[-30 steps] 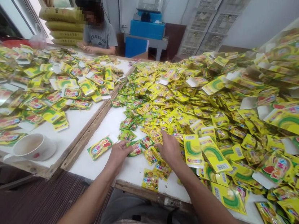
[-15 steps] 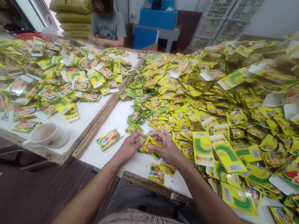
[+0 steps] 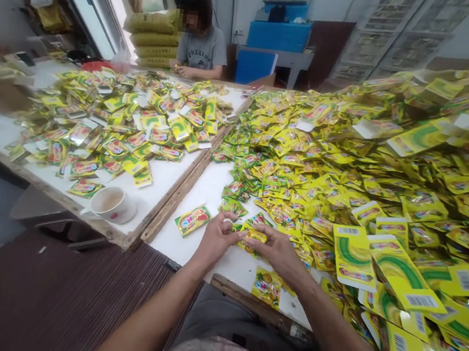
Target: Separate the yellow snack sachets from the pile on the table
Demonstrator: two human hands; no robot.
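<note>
Two bare hands meet near the front edge of the white worktop (image 3: 211, 190). The left hand (image 3: 216, 239) and the right hand (image 3: 278, 252) each keep a fingertip grip clenched on one small yellow foil sachet (image 3: 251, 235) between them. At nine o'clock of it lies a lone red-and-yellow sachet (image 3: 192, 220). At five o'clock a printed sachet (image 3: 267, 286) rests by the wooden edge. From twelve to three o'clock a deep heap of yellow sachets (image 3: 304, 167) crowds right up to the hands, with larger yellow-green card packs (image 3: 353, 255) at three o'clock. Farther off at nine o'clock, on the neighbouring worktop (image 3: 161, 181), stands a white cup on a saucer (image 3: 108, 203). A seated person in a grey shirt (image 3: 200, 52) works at eleven o'clock.
</note>
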